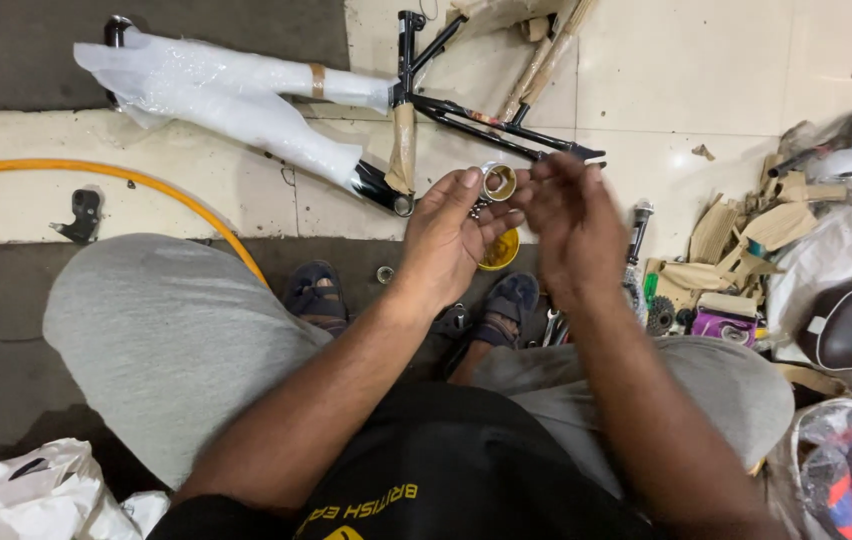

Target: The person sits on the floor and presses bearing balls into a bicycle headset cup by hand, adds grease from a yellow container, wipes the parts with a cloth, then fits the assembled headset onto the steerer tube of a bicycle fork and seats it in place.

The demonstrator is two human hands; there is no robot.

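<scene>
the left hand (449, 232) pinches a small metal ring (496, 182) at its fingertips, raised above the sandalled feet. the right hand (571, 222) hovers just beside it, fingers loosely spread and blurred. a wrapped bicycle frame (246, 100) lies on the floor beyond.

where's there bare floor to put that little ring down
Free patches: the pale tile beyond the black bicycle frame, top right, and the tile strip under the orange hose. Crowded: brown cardboard scraps, tools and bags on the right. The left hand holds the metal ring.
</scene>
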